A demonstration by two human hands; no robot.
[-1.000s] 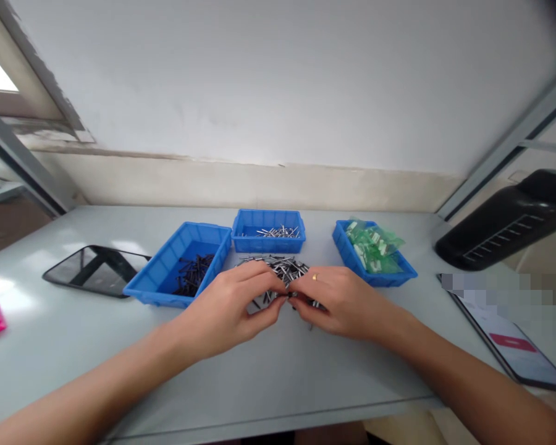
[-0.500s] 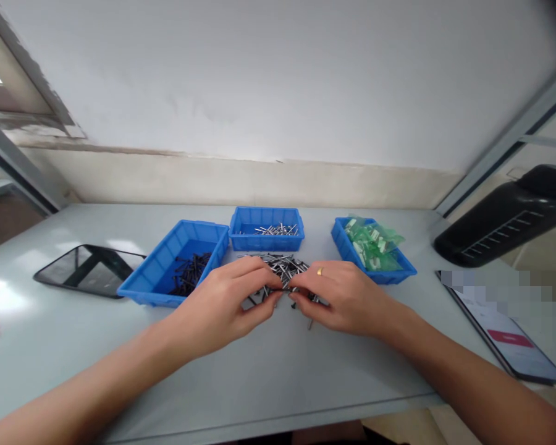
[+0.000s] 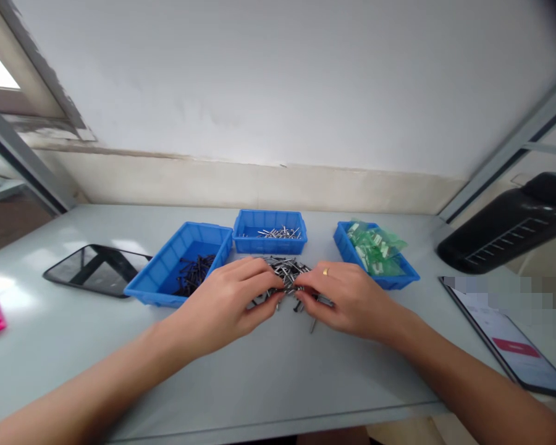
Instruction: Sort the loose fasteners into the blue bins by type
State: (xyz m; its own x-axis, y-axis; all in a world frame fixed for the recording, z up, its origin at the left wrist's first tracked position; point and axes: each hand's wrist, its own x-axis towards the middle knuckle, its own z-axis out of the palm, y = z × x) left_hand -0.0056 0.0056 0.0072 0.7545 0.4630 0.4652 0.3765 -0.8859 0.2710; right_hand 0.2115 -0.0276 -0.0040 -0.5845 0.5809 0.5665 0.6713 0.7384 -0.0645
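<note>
- Left hand (image 3: 229, 300): on the table (image 3: 278, 377), thumb and fingers drawn narrow, tips in the near left edge of the pile of metal pins (image 3: 286, 271). Whether a pin was gripped could not be told.
- Right hand (image 3: 349, 298): ring on one finger, fingers curled close, tips touching the same pile from the right. Its hold could not be told.
- Pile of metal pins: loose at table centre, between both hands, just before the middle tray (image 3: 269, 246).
- Middle tray: blue, with a few silver pins.
- Left tray (image 3: 160, 295): blue, with dark pins (image 3: 194, 272).
- Right tray (image 3: 341, 240): blue, with green packets (image 3: 375, 250).
- Dark tablet (image 3: 97, 269): flat, at the left.
- Phone (image 3: 514, 346): lit, at the right.
</note>
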